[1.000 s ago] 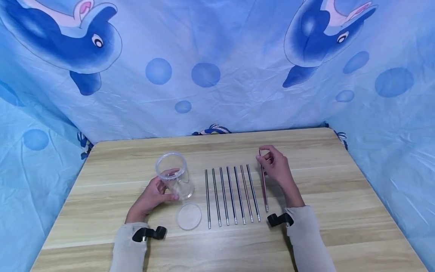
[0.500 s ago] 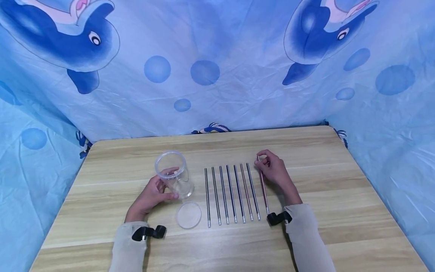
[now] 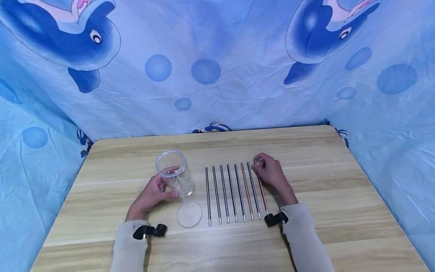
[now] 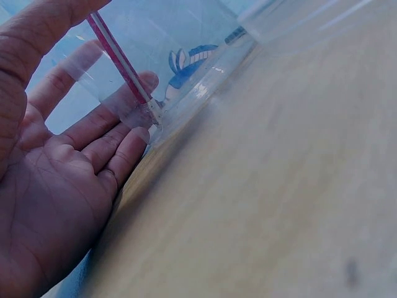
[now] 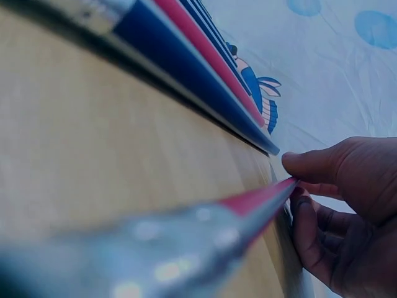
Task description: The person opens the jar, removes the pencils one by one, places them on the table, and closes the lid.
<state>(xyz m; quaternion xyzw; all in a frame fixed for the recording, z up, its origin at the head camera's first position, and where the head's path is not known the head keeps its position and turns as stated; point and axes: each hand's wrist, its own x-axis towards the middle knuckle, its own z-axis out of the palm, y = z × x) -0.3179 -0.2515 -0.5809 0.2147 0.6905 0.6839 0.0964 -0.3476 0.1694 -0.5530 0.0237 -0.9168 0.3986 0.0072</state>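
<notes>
My left hand (image 3: 153,195) holds the side of a clear plastic jar (image 3: 187,187), which stands on the table with its top uncovered. A red striped pencil (image 4: 121,59) shows through the jar wall in the left wrist view; whether it is inside I cannot tell. My right hand (image 3: 270,172) pinches the far end of another red striped pencil (image 3: 262,190) between thumb and fingers. Its silver end (image 5: 180,248) fills the foreground of the right wrist view. Left of it, several dark striped pencils (image 3: 232,192) and one red pencil (image 3: 247,190) lie in a parallel row.
A round clear lid (image 3: 189,214) lies flat just in front of the jar, left of the pencil row. The wooden table (image 3: 340,226) ends at a blue curtain (image 3: 238,102) printed with dolphins. Both wrists wear small black cameras (image 3: 270,220).
My right hand has moved left and slightly toward me, bringing the red pencil down close beside the row. The left hand and jar have stayed in place.
</notes>
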